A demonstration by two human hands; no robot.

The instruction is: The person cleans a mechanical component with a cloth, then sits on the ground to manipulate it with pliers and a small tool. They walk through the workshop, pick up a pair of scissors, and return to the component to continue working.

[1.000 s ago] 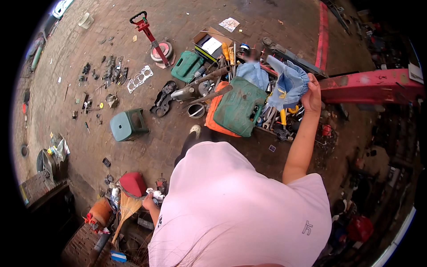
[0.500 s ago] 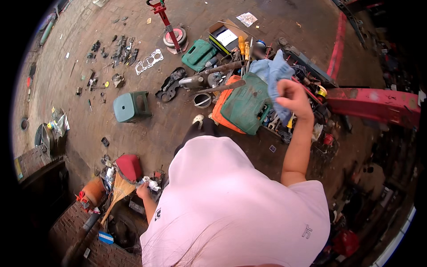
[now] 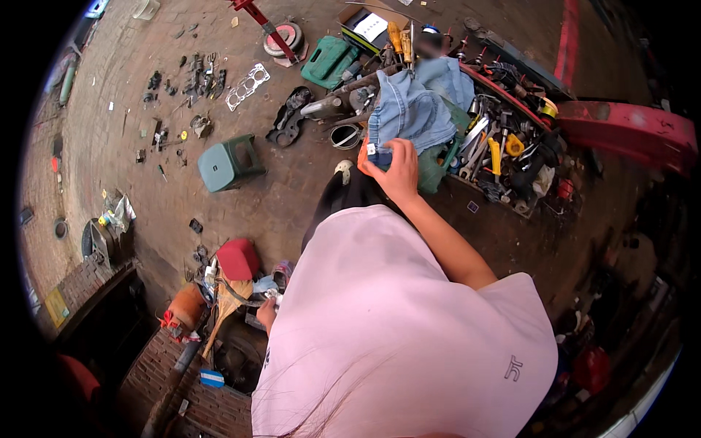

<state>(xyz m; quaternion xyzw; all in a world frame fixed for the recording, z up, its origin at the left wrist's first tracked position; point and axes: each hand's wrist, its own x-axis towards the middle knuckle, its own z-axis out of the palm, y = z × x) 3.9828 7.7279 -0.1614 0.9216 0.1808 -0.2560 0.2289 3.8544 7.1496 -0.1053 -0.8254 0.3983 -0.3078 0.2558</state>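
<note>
A crumpled blue denim cloth [image 3: 412, 109] lies over a green plastic case [image 3: 438, 175] and an orange one, beside an array of wrenches [image 3: 482, 146] and screwdrivers. My right hand [image 3: 394, 169] is at the cloth's lower left corner by a small white tag, thumb and curved fingers apart, touching its edge. At lower left, my left hand [image 3: 266, 314] is partly hidden by my pink shirt, its fingers curled by a crumpled white item [image 3: 273, 296] and a dark bar; what it grips is unclear. A straw broom [image 3: 228, 306] is nearby.
A green stool [image 3: 223, 164] stands left of my feet, with scattered engine parts [image 3: 201, 84] and a metal gasket [image 3: 247, 86] beyond. A red jack [image 3: 266, 25], another green case [image 3: 328, 62] and a box are above. A red beam [image 3: 621, 131] crosses at right; a red cushion [image 3: 237, 259] is lower left.
My right hand has moved down and left from the right side with the denim, which now lies spread over the cases. The view has shifted slightly.
</note>
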